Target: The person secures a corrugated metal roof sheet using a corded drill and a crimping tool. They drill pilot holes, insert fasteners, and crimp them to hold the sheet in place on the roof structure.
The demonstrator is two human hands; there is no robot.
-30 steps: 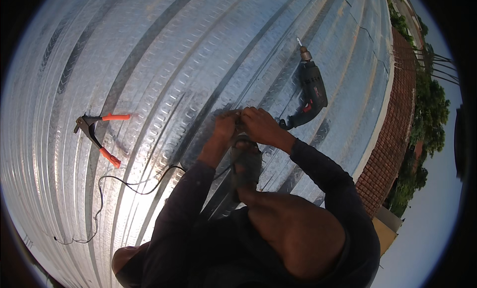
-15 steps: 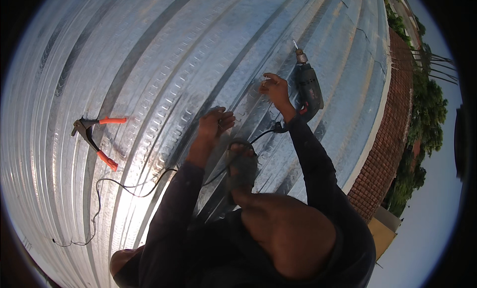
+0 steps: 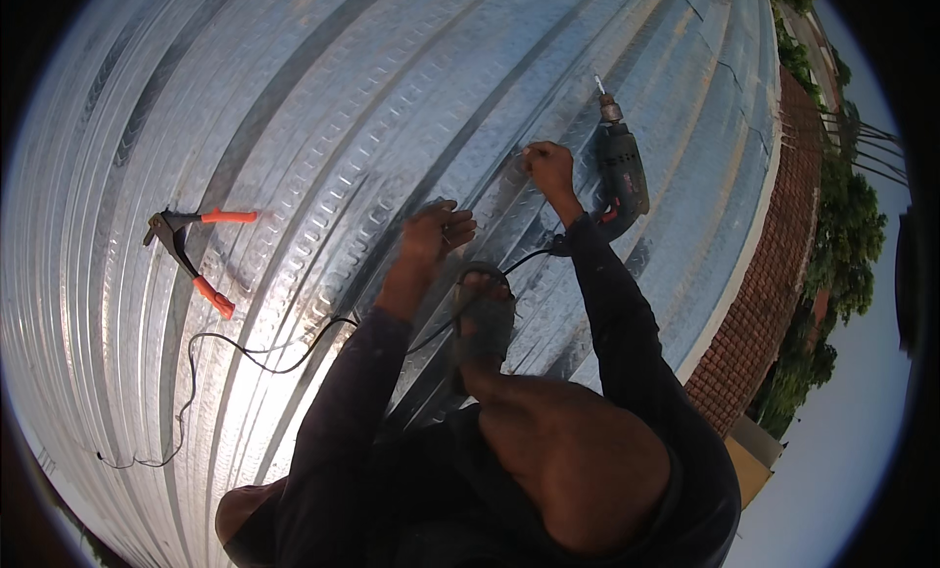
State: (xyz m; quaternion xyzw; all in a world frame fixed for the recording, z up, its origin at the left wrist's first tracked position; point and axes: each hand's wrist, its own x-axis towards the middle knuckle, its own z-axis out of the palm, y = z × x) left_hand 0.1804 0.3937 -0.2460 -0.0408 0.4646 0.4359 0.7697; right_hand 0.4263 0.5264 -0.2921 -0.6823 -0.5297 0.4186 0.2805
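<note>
My left hand hovers over the ribbed metal sheeting near my sandalled foot, fingers bent; whatever is between them is too small to name. Farther up and right, my right hand has its fingertips pinched on something I cannot make out, just left of a corded drill, lying with its bit toward the top. A black hand riveter with orange handles lies spread at the left.
A black cable snakes over the sheeting past my foot. Beyond the roof's right edge are a red tiled roof, trees and a yellow wall. My bent knee fills the lower middle.
My hands were together above my foot a second ago and have since parted. My right hand moved up and right, beside the drill, and its fingers have closed further in the last half second.
</note>
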